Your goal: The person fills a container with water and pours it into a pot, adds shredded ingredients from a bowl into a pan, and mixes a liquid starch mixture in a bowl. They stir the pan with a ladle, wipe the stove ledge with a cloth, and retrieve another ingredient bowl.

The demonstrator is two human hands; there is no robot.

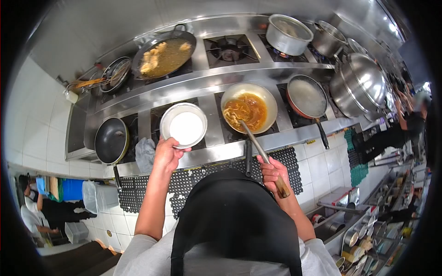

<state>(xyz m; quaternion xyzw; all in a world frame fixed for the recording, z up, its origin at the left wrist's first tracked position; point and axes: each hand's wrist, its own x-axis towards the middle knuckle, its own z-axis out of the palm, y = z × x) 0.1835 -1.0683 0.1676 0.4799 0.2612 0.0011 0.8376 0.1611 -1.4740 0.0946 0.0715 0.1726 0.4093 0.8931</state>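
My left hand (pixel 169 154) grips the rim of a metal bowl (pixel 164 123) filled with white liquid (pixel 186 128), held above the front of the stove. In my right hand (pixel 275 174) is the long handle of a ladle (pixel 253 139), whose head dips into brown sauce and is hidden there. That sauce, with pale pieces in it, lies in a light-coloured frying pan (pixel 269 97) on a front burner. The pan's black handle (pixel 248 158) points toward me, left of my right hand, which does not hold it.
A wok (pixel 177 62) with frying pieces in oil stands at the back left. An empty black pan (pixel 112 138) and a grey cloth (pixel 145 154) lie front left. Rightward are a pan of cloudy liquid (pixel 306 97), pots (pixel 289 34) and a large steamer (pixel 363 83). People stand at both sides.
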